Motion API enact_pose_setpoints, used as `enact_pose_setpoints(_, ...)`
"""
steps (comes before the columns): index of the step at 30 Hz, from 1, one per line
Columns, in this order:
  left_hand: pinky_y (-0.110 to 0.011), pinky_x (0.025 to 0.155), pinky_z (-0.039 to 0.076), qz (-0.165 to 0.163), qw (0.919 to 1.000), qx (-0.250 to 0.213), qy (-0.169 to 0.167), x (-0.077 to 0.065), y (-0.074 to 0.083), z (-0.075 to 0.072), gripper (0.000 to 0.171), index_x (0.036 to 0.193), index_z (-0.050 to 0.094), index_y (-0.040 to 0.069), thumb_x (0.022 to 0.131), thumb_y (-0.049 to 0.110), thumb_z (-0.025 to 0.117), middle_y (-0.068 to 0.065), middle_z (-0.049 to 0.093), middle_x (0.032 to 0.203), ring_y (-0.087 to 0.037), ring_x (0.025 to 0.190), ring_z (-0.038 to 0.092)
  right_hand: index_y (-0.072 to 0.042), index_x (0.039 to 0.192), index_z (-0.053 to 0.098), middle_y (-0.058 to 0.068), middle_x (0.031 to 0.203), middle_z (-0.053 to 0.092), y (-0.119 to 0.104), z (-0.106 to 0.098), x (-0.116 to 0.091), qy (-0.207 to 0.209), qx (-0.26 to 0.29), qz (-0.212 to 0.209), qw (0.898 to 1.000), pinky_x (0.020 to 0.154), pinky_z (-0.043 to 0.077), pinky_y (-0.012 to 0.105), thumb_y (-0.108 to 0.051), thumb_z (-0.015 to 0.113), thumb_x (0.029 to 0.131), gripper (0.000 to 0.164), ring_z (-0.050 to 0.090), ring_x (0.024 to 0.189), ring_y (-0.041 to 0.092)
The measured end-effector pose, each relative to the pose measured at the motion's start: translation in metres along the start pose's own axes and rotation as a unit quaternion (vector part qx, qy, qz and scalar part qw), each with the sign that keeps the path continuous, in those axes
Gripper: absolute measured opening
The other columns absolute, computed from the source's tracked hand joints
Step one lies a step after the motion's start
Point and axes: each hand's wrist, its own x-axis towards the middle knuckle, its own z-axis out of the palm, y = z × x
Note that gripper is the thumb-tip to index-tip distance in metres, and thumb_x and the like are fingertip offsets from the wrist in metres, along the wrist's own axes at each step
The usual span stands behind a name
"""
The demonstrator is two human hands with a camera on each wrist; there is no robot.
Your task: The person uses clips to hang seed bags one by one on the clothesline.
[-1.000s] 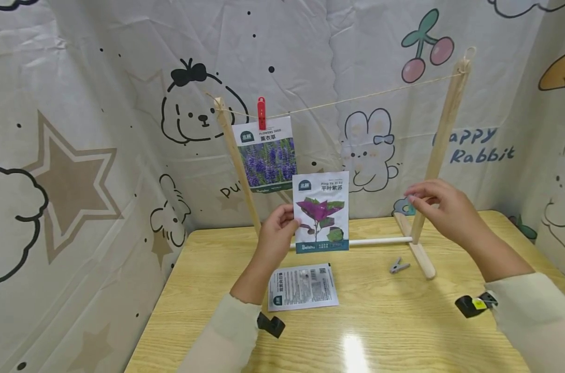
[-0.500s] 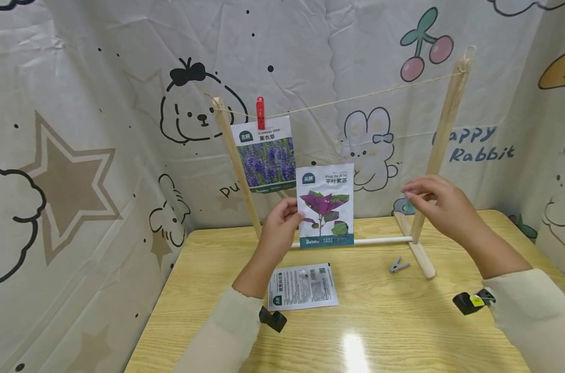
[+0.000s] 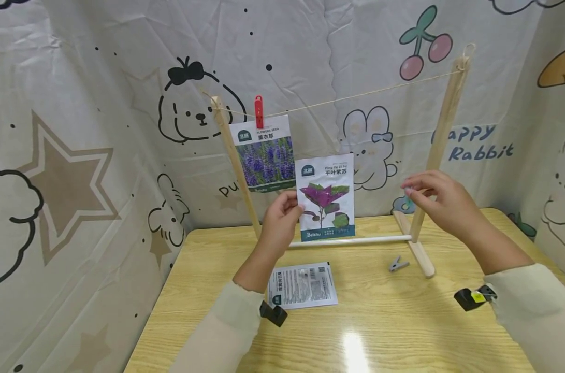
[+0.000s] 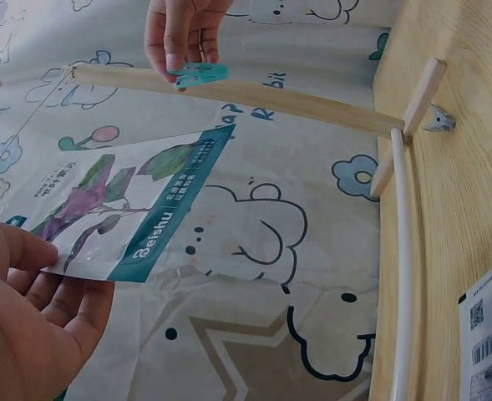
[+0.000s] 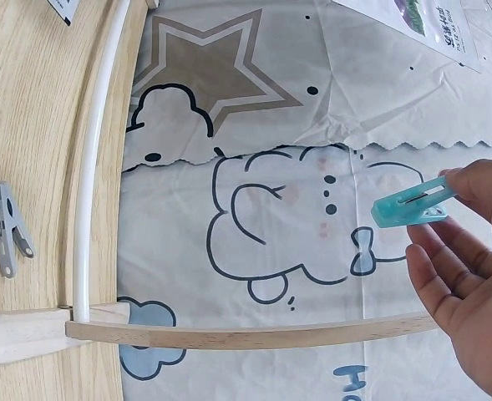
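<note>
My left hand (image 3: 280,220) pinches the left edge of a seed packet (image 3: 326,199) with a purple-leaved plant on it, held upright below the string (image 3: 347,98). In the right wrist view my right hand (image 5: 471,251) pinches a teal clothespin (image 5: 408,203) between thumb and fingers; the head view mostly hides it behind the fingertips. To the left, a lavender seed packet (image 3: 265,160) hangs from the string by a red clothespin (image 3: 259,112). The held packet is just right of it, lower down.
Two wooden posts (image 3: 443,129) hold the string, joined low down by a white rod (image 3: 375,240). On the table (image 3: 207,311) lie another seed packet (image 3: 303,286), back side up, and a grey clothespin (image 3: 398,264). A patterned cloth (image 3: 310,46) hangs behind.
My left hand has raised the purple-leaved packet and moved it slightly right. My right hand has stayed nearly in place by the right post, rising a little.
</note>
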Motion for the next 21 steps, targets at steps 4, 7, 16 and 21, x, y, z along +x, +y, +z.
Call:
enact_pose_setpoints(4, -0.023, 0.082, 0.053, 0.005, 1.0, 0.004, 0.004, 0.0021, 0.001, 0.0005, 0.026, 0.123, 0.061, -0.002, 0.098, 0.002, 0.057, -0.016, 0.066, 0.107, -0.012, 0.091, 0.06, -0.006, 0.115, 0.071, 0.012, 0.128, 0.061, -0.0014, -0.001, 0.0016, 0.001, -0.004, -0.002, 1.0, 0.079, 0.035, -0.001, -0.022, 0.06, 0.103, 0.023, 0.048, 0.097, -0.001)
enact_pose_setpoints(7, -0.022, 0.081, 0.053, 0.011, 0.9999, 0.003, 0.005, 0.0045, 0.0017, 0.0012, 0.025, 0.122, 0.061, -0.002, 0.098, 0.002, 0.057, -0.017, 0.066, 0.108, -0.011, 0.091, 0.061, -0.006, 0.115, 0.071, 0.012, 0.128, 0.061, -0.0024, -0.0019, 0.0027, 0.004, -0.005, -0.008, 1.0, 0.079, 0.035, -0.001, -0.021, 0.06, 0.102, 0.022, 0.047, 0.095, -0.007)
enact_pose_setpoints(16, -0.021, 0.08, 0.052, 0.026, 0.9995, 0.01, 0.014, 0.0079, 0.005, 0.0042, 0.022, 0.121, 0.062, 0.001, 0.1, 0.005, 0.056, -0.018, 0.068, 0.108, -0.012, 0.091, 0.061, -0.006, 0.114, 0.071, 0.011, 0.127, 0.062, -0.004, -0.0039, 0.0045, 0.006, 0.0, -0.024, 1.0, 0.08, 0.036, -0.001, -0.02, 0.06, 0.102, 0.021, 0.045, 0.094, -0.012)
enact_pose_setpoints(21, -0.022, 0.079, 0.05, 0.033, 0.9992, 0.013, 0.017, 0.0085, 0.0076, 0.0036, 0.023, 0.123, 0.062, 0.002, 0.101, 0.006, 0.056, -0.017, 0.067, 0.109, -0.013, 0.09, 0.061, -0.005, 0.116, 0.071, 0.011, 0.127, 0.062, -0.0044, -0.0038, 0.0056, 0.009, -0.001, -0.034, 0.999, 0.08, 0.036, -0.001, -0.02, 0.06, 0.102, 0.022, 0.045, 0.095, -0.012)
